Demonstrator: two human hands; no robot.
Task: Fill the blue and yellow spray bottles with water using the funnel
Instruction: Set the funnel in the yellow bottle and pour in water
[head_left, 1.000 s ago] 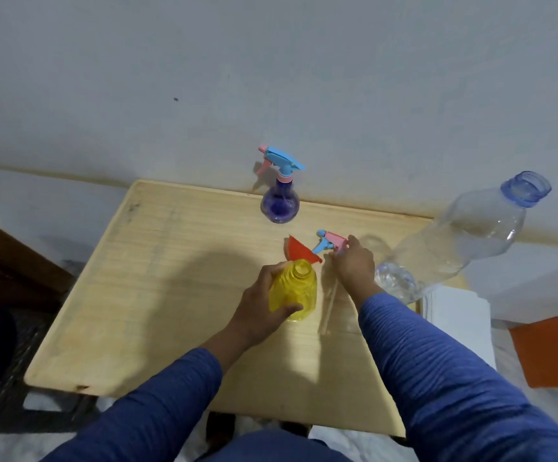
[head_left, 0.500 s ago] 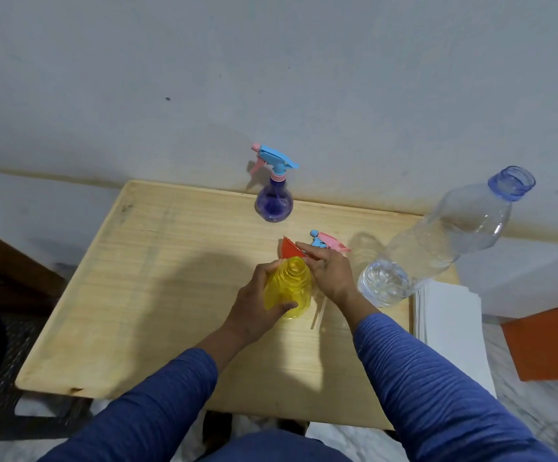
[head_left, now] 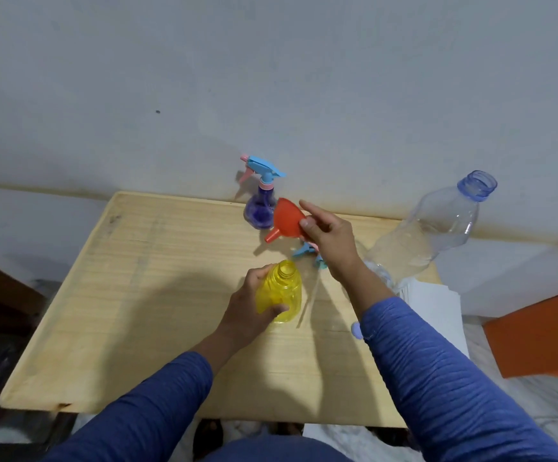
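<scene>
1. Above the back of the wooden table [head_left: 157, 295], the right hand [head_left: 329, 240] has lifted the red funnel [head_left: 286, 221] clear of the surface. A second ago that hand was down by the loose spray head, and the funnel was lying flat behind the yellow bottle.
2. That's the key change: the funnel is in the air, spout tipped down and to the left, roughly toward the open neck but well short of it. My read is that seating it in the bottle comes next, and no water has gone in yet.
3. Right hand: thumb and fingers pinched on the funnel's wide rim, the rest of the hand loosely curled.
4. Left hand [head_left: 254, 306]: wrapped around the body of the yellow spray bottle [head_left: 282, 290], holding it upright on the table, its cap off and mouth open.
5. The two hands are apart, with a clear gap between spout and neck.
6. The removed spray head [head_left: 306, 251] lies on the table beneath the right wrist, its dip tube trailing toward the near edge.
7. The blue spray bottle [head_left: 260, 208] stands capped by the wall, untouched, just behind the funnel.
8. The big clear water bottle [head_left: 437, 228] waits at the right, uncapped and partly full.
</scene>
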